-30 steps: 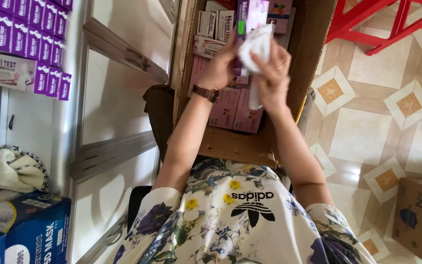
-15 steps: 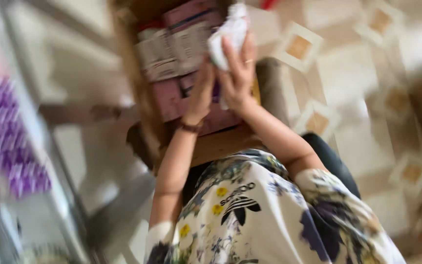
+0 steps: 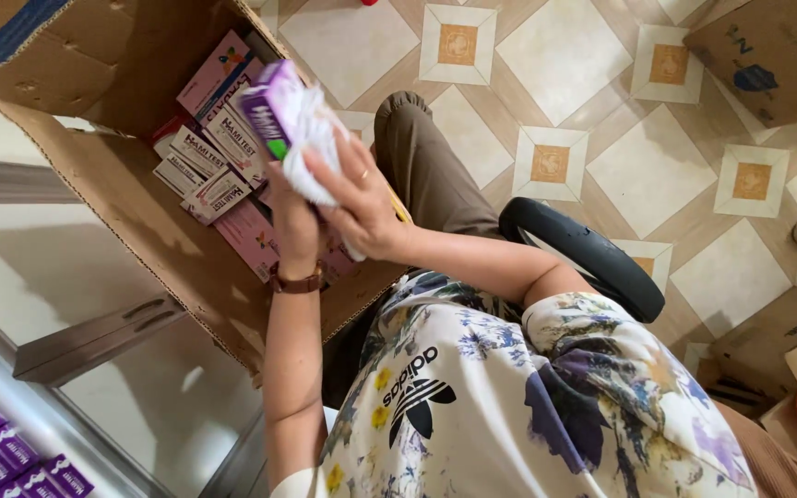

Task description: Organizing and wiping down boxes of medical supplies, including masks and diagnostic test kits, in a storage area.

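white wrap: a crumpled white plastic bag (image 3: 317, 148) sits bunched between both hands at upper centre-left of the frame, over the open carton.
right hand: right hand (image 3: 360, 205), a ring on one finger, is spread flat over the bag from the right, fingers pressing on the plastic rather than clenched.
left hand: left hand (image 3: 290, 217) comes up from below with a brown watch (image 3: 295, 282) at the wrist; its fingers are hidden behind the bag, so it seems to be gripping from underneath, but i cannot tell how tightly.
purple box: a small purple box (image 3: 267, 108) pokes out of the bag's upper left end, partly wrapped and tilted.
step in hand: by my reading, the box is being worked free of the plastic, with the wrap only partly off.
next move calls for: one hand pinning the box while the other peels the plastic back, kept over the carton so a slip lands inside.
carton: a big cardboard carton (image 3: 131, 198) lies open in the upper left, holding pink and white boxes (image 3: 223, 138) in loose rows just beneath the hands.
further out: tiled floor (image 3: 601, 120) to the right, a black chair arm (image 3: 592, 254) at centre right, purple boxes on a shelf (image 3: 2, 443) at lower left.
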